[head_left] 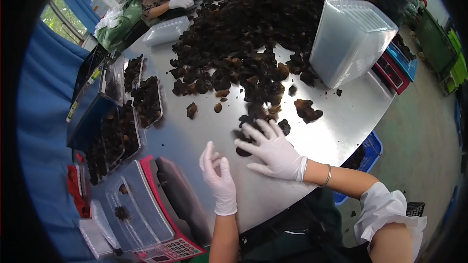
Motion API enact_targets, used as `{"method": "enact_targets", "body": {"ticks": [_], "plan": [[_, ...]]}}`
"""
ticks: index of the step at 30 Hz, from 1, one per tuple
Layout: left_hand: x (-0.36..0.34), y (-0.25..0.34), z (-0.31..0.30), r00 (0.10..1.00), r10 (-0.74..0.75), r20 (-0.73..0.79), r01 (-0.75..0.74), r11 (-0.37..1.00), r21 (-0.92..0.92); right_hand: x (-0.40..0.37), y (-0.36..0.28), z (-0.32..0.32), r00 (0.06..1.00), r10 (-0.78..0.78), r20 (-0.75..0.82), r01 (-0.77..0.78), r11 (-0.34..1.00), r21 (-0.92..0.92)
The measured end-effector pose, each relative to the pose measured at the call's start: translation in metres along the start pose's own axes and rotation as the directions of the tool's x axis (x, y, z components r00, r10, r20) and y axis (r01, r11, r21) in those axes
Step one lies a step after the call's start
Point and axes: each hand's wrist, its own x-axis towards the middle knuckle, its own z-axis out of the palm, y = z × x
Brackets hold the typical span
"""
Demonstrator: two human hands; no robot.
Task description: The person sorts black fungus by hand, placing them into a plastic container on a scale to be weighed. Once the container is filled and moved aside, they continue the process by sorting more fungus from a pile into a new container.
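Note:
My right hand (pixel 278 156), in a white glove, is spread open over a few dark wood ear mushrooms (pixel 243 150) on the metal table (pixel 195 134). Its fingertips overlap their near edge. To its left, my gloved left hand (pixel 219 185) hovers with nothing in it, fingers raised and thumb apart. A large heap of wood ear mushrooms (pixel 253 19) covers the far part of the table, and a strand of it trails toward my right hand. Single loose pieces, such as a brown mushroom (pixel 192 110), lie around.
At left, a pink scale (pixel 170 248) carries a clear plastic tray (pixel 134 209) with two small pieces. Beyond stand filled trays (pixel 147 101). A stack of clear containers (pixel 351 44) stands right, near a red scale (pixel 391 72). Two people with gloved hands (pixel 181 3) work at the far side.

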Motion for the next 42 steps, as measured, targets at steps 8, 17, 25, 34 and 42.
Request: {"method": "enact_targets", "body": {"ticks": [8,17,25,34,42], "plan": [[0.001,-0.010,-0.002,0.987,0.142,-0.078,-0.141,0.990,0.029,0.058,0.098,-0.035,0.862,0.358,-0.359,-0.434,0.887,-0.158],[0.004,-0.010,-0.004,0.988,0.123,-0.091,-0.119,0.992,0.049,0.018,0.035,-0.032,0.941,0.288,-0.178,-0.210,0.909,0.359],[0.004,-0.008,-0.002,0.989,0.122,-0.082,-0.114,0.988,0.101,-0.050,-0.028,0.008,0.982,0.184,-0.040,-0.182,0.982,0.054],[0.004,-0.008,-0.002,0.991,0.107,-0.085,-0.102,0.992,0.069,0.023,-0.005,-0.014,0.973,0.101,-0.206,-0.029,0.946,0.324],[0.004,-0.003,-0.005,0.994,0.046,-0.097,-0.046,0.999,0.002,0.118,0.057,0.013,0.981,-0.110,0.160,0.127,0.987,-0.101]]}}
